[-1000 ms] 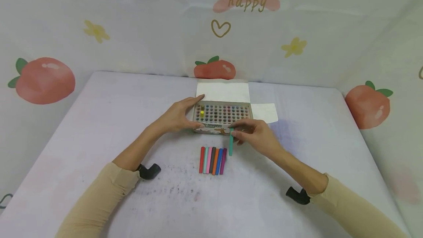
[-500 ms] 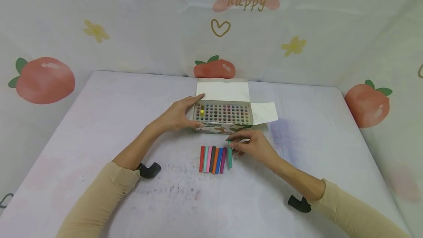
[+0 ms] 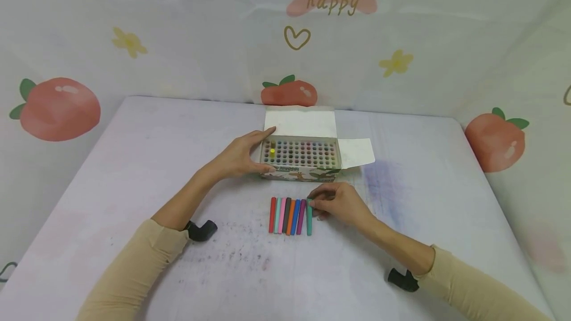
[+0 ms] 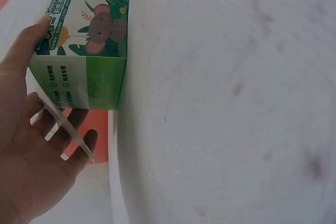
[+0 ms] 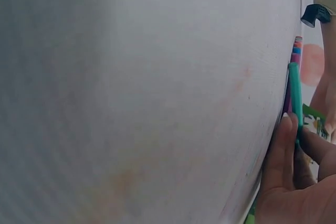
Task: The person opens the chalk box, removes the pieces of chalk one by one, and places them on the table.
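Note:
My left hand (image 3: 241,155) holds the left end of an open cardboard box (image 3: 301,174), its thumb on the printed front and its fingers toward the back. Rows of round holes fill the box's top, and a yellow chalk stick (image 3: 272,152) stands in one. With its fingertips my right hand (image 3: 341,204) pinches the upper end of a green chalk stick (image 3: 310,219), down at table level. Just left of it lies a purple chalk stick (image 3: 301,217). In the right wrist view, the green chalk stick (image 5: 295,90) sits between thumb and fingers.
Left of the purple stick, side by side, lie blue (image 3: 295,217), orange (image 3: 290,217), black, pink, mint and red (image 3: 272,214) sticks. The lid (image 3: 301,122) stands folded back, and a side flap (image 3: 357,152) extends right. Dark smudges mark the table (image 3: 223,281).
My right hand has moved from the box's front toward me, bringing the green chalk stick down to the right end of the row. The left hand has stayed on the box.

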The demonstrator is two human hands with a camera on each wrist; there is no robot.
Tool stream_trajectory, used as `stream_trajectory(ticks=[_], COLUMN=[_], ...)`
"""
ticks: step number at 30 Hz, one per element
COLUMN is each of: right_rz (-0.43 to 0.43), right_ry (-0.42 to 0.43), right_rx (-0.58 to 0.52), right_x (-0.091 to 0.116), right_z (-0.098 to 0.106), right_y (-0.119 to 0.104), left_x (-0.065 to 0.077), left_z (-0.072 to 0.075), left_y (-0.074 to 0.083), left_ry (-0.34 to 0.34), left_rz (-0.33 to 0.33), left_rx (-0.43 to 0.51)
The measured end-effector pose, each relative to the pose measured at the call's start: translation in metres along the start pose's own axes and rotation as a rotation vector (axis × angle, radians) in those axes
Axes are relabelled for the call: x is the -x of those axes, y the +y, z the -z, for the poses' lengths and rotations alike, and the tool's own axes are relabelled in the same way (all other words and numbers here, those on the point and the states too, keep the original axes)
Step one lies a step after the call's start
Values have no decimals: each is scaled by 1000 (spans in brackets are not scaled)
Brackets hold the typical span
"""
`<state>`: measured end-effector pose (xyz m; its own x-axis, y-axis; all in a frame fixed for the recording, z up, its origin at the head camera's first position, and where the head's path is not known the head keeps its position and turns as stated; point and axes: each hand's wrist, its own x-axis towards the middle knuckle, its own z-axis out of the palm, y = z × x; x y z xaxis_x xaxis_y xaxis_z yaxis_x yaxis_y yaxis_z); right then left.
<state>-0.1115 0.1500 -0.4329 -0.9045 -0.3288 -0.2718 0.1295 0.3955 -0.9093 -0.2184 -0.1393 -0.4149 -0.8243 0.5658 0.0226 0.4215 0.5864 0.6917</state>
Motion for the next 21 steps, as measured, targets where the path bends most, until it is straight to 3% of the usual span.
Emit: stream_trajectory(ticks=[12,21], right_rz=[1,87], right_ry=[4,13], right_rx=[31,91], right_x=[-1,-1], right_z=[-1,5], right_y=[-3,-24], left_x=[0,0], left_z=[2,0], left_y=[0,-1], left_ry=[-8,-7], left_rz=[-2,-14], left_rx=[30,37])
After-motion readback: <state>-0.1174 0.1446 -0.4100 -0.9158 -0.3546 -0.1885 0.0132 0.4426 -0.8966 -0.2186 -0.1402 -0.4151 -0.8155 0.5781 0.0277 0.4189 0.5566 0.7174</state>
